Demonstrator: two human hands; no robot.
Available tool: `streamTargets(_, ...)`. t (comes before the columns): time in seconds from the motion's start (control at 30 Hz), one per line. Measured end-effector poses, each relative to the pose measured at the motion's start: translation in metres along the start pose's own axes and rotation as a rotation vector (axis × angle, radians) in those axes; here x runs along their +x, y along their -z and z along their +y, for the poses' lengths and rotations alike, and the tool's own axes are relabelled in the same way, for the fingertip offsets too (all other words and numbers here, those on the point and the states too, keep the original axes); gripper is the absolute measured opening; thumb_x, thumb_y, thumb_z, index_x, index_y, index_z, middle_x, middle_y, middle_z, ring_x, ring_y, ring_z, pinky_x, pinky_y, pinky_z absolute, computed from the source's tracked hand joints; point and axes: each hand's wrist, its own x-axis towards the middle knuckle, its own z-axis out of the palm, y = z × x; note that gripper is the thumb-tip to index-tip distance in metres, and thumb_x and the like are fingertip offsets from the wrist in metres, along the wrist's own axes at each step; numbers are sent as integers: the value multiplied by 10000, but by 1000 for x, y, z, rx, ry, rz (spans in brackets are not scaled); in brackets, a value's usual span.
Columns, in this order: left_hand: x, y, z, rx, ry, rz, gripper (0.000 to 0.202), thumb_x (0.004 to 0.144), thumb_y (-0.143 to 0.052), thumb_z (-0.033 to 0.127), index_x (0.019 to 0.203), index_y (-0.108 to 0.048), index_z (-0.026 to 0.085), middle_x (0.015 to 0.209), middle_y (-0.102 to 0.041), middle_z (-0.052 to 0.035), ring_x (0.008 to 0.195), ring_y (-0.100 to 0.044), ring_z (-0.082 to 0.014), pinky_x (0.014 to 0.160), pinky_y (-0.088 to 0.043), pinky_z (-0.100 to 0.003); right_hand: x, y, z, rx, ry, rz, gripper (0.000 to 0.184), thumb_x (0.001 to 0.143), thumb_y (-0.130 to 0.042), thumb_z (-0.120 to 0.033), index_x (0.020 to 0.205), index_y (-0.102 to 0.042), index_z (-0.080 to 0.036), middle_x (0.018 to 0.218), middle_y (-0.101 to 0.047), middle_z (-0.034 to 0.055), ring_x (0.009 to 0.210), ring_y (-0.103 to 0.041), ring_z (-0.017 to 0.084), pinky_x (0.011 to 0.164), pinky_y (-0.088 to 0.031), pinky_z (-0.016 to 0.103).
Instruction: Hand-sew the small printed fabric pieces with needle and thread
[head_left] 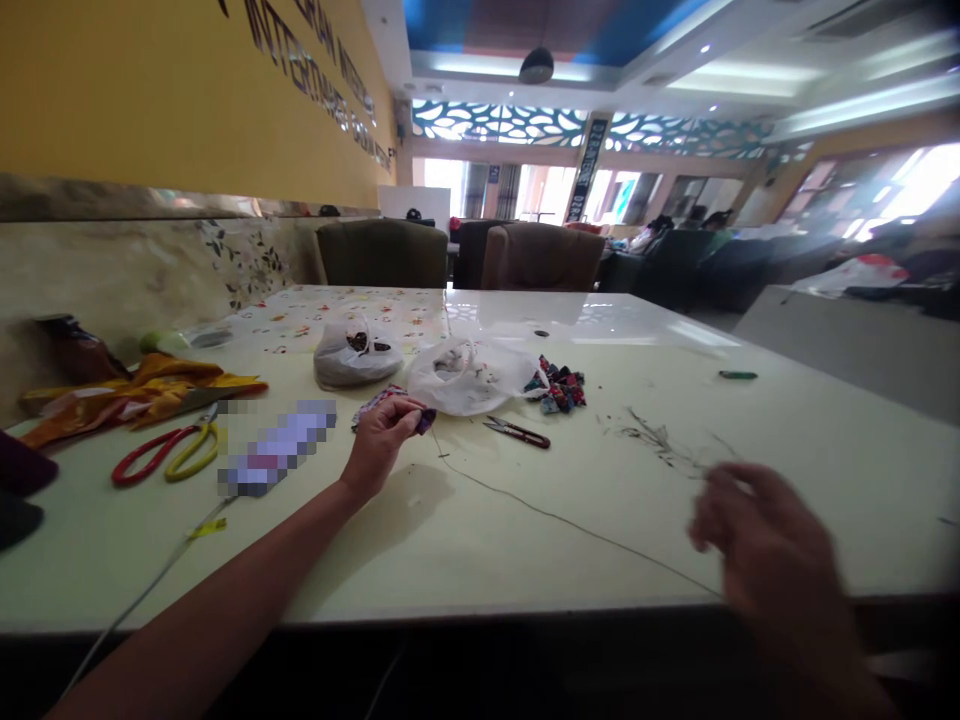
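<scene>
My left hand [382,440] pinches a small piece of dark purple fabric [425,420] between thumb and fingertips, just above the table. From that fabric a long thin thread [559,517] runs across to the right and meets my right hand [772,555]. That hand is blurred by motion, its fingers curled together near the table's front right; a needle, if there is one, cannot be made out. Behind my left hand lies more patterned fabric [369,405]. Small thread snips [519,432] with dark handles rest between the hands, near a cluster of folded patterned fabric pieces [562,388].
Two white plastic bags [352,365] [469,380] stand mid-table. Left are scissors [174,455] with red and yellow handles, a pixelated phone-like object [279,450] on a cable [161,577], and orange cloth [161,385]. Loose thread scraps [652,437] and a green object [737,375] lie right.
</scene>
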Motion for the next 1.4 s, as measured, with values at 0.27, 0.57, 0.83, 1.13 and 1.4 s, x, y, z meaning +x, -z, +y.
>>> streamTargets(0.27, -4, -1, 10, 66, -39, -19, 136, 801, -706, 290, 805, -697, 155, 975, -605, -51, 803, -618, -151, 726, -579, -314, 1, -165, -10, -131, 22, -690, 225, 842, -620, -406, 879, -621, -184, 545, -407, -71, 426, -322, 59, 401, -237, 206)
streamTargets(0.57, -2, 5, 13, 250, -81, -69, 143, 820, -680, 318, 776, -698, 183, 883, -627, -47, 777, -603, -165, 597, -537, -258, 19, -235, 10, 0, 120, -956, 184, 826, -641, -352, 809, -622, -170, 571, -466, -59, 508, -364, 70, 471, -274, 203)
streamTargets(0.83, 0, 6, -2, 174, 167, -15, 194, 791, -694, 366, 808, -674, 173, 621, -598, 12, 428, -434, -73, 391, -355, -199, 13, -225, 29, 52, -150, -860, 256, 845, -608, -419, 902, -630, -171, 549, -374, -86, 423, -297, 56, 402, -227, 202)
streamTargets(1.13, -1, 1, 3, 172, 242, 40, 255, 754, -724, 386, 835, -666, 151, 652, -659, -11, 546, -610, -139, 466, -507, -234, -6, -224, 22, -4, -106, -1043, 171, 838, -594, -276, 726, -611, -148, 616, -497, -35, 557, -403, 79, 541, -319, 210)
streamTargets(1.4, -5, 0, -1, 108, 368, 71, 301, 736, -751, 412, 862, -691, 146, 764, -701, -28, 629, -640, -135, 604, -565, -254, -18, -220, 26, -343, 298, -1094, 118, 869, -550, -188, 765, -604, -175, 684, -622, 2, 585, -491, 109, 587, -325, 223)
